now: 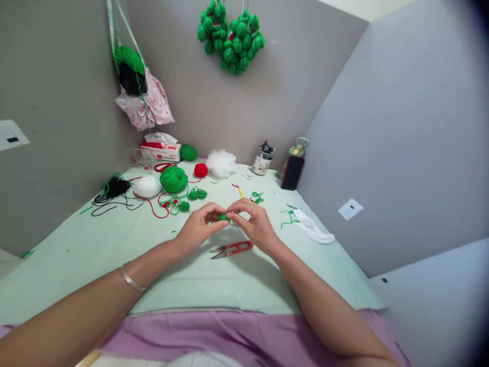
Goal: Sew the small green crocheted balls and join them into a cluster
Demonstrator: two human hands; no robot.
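Observation:
A small green crocheted piece (224, 217) is pinched between my two hands above the table. My left hand (201, 224) has its fingers curled round the left side, thumb and forefinger closed on it. At its right edge, my right hand (254, 224) presses thumb and forefinger together; anything thinner in that pinch is too small to make out. Below them lie red-handled thread snips (232, 248), blades to the left. Just beyond my right hand, a yellow crochet hook (240, 191) lies partly hidden. Small green crocheted pieces (197, 193) with loose yarn ends sit beyond my left hand.
Green yarn (173, 179), white yarn (148, 186), red yarn (200, 170) and black yarn (116, 187) lie at the back left, near stuffing (221, 163) and a tissue box (162, 150). A phone (293, 173) leans at the back right. Grey partitions (275, 92) enclose the table.

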